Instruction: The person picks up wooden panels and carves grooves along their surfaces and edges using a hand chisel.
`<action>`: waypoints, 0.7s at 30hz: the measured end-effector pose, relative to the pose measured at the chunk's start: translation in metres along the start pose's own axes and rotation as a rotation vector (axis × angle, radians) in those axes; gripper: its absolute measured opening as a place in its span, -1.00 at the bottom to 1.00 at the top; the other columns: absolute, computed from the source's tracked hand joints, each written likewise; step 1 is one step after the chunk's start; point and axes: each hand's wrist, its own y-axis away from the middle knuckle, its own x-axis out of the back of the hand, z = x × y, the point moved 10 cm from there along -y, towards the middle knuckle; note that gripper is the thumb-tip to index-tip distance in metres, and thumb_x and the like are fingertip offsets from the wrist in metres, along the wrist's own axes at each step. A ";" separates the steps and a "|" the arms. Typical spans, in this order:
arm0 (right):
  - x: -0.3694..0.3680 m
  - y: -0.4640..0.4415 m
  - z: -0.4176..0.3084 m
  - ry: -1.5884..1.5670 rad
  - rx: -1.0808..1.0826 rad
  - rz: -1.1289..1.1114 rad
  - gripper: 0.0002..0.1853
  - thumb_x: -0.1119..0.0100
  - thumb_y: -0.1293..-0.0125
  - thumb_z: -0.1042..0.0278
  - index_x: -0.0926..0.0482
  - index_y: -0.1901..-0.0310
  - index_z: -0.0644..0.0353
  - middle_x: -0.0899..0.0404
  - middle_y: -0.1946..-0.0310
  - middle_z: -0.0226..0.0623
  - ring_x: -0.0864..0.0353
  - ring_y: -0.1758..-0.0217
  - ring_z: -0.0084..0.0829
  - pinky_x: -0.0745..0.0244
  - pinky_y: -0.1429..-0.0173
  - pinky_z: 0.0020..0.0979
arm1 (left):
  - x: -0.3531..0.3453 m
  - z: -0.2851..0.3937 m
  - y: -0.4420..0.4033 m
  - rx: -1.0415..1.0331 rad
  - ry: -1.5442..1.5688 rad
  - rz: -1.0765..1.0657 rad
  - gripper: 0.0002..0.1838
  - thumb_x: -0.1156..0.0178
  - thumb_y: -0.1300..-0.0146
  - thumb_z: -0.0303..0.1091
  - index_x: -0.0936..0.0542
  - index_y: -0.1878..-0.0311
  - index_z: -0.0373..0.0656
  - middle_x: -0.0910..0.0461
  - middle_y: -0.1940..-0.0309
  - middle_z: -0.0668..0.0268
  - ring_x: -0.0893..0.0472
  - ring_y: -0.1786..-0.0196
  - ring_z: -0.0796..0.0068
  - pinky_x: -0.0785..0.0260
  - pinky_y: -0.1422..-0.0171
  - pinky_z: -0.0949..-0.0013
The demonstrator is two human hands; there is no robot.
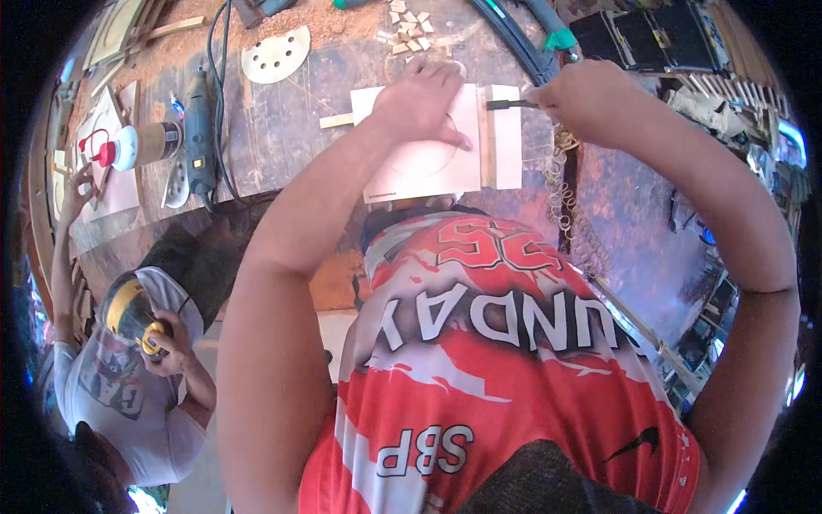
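Note:
My left hand (421, 104) lies on a pale square board (411, 176), its thumb stretched out over a curved line on the surface. My right hand (586, 101) grips a slim black tool (509, 104) with a flat, brush-like head; its exact kind is unclear. That head is over a narrow pale panel (509, 158) beside the board. Along the panel's left side runs a brown wooden strip (488, 146). Past the board's left edge sticks a small light wood piece (336, 121).
Small wood offcuts (411, 34) and a perforated sanding disc (276, 56) lie at the back. A grey corded power tool (199, 133) and a red-capped glue bottle (137, 146) are left. There, a co-worker holds a yellow-black sander (133, 315). A coiled hose (561, 184) hangs right.

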 end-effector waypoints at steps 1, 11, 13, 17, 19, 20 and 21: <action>0.001 -0.002 -0.002 0.050 0.000 -0.035 -0.75 -0.12 -0.39 0.30 -0.73 -0.01 -0.09 -0.76 0.22 -0.19 -0.78 0.10 -0.07 -0.69 0.02 -0.02 | -0.001 -0.002 -0.001 0.005 0.005 -0.001 0.23 -0.38 0.10 0.51 -0.35 -0.41 -0.38 -0.40 -0.42 -0.08 -0.31 -0.56 0.08 0.06 -0.69 -0.07; -0.031 0.029 0.023 -0.250 -0.141 0.049 -0.67 -0.13 -0.43 0.20 -0.69 -0.17 -0.16 -0.75 0.19 -0.12 -0.77 0.10 -0.07 -0.66 -0.01 -0.03 | -0.005 -0.001 0.000 0.009 -0.002 -0.019 0.27 -0.42 0.11 0.48 -0.30 -0.46 -0.37 -0.38 -0.44 -0.08 -0.29 -0.57 0.07 0.07 -0.71 -0.06; -0.020 0.029 0.017 -0.243 -0.055 0.068 -0.66 -0.12 -0.44 0.21 -0.67 -0.19 -0.15 -0.75 0.17 -0.11 -0.76 0.09 -0.07 -0.66 -0.02 -0.04 | -0.005 -0.003 -0.002 0.002 0.005 -0.020 0.27 -0.42 0.10 0.48 -0.29 -0.47 -0.36 -0.38 -0.44 -0.08 -0.29 -0.57 0.07 0.08 -0.71 -0.06; -0.003 0.028 -0.002 -0.158 -0.051 -0.020 -0.65 -0.12 -0.42 0.25 -0.66 -0.20 -0.14 -0.74 0.16 -0.10 -0.77 0.10 -0.06 -0.66 -0.01 -0.03 | 0.000 0.000 -0.001 0.019 0.003 -0.034 0.26 -0.42 0.09 0.48 -0.29 -0.47 -0.36 -0.36 -0.45 -0.07 -0.28 -0.58 0.08 0.09 -0.71 -0.07; -0.004 0.022 -0.009 -0.057 -0.055 -0.129 -0.67 -0.10 -0.42 0.28 -0.66 -0.17 -0.11 -0.74 0.17 -0.09 -0.77 0.13 -0.04 -0.67 0.02 -0.02 | -0.002 -0.003 -0.001 0.047 -0.002 -0.054 0.26 -0.42 0.09 0.47 -0.29 -0.47 -0.36 -0.36 -0.46 -0.06 -0.27 -0.58 0.08 0.10 -0.72 -0.07; -0.010 0.022 -0.010 -0.056 -0.046 -0.135 -0.67 -0.10 -0.42 0.28 -0.66 -0.17 -0.11 -0.74 0.17 -0.09 -0.77 0.13 -0.04 -0.67 0.02 -0.02 | -0.004 -0.004 -0.002 0.039 0.006 -0.039 0.25 -0.41 0.09 0.47 -0.29 -0.47 -0.36 -0.36 -0.45 -0.07 -0.27 -0.58 0.07 0.10 -0.72 -0.07; -0.018 0.024 -0.008 -0.084 -0.086 -0.122 -0.67 -0.08 -0.43 0.28 -0.65 -0.17 -0.12 -0.75 0.19 -0.09 -0.78 0.13 -0.03 -0.68 0.03 -0.01 | -0.005 -0.002 -0.001 0.029 0.017 -0.026 0.25 -0.41 0.09 0.48 -0.30 -0.46 -0.35 -0.36 -0.45 -0.07 -0.27 -0.58 0.07 0.10 -0.72 -0.08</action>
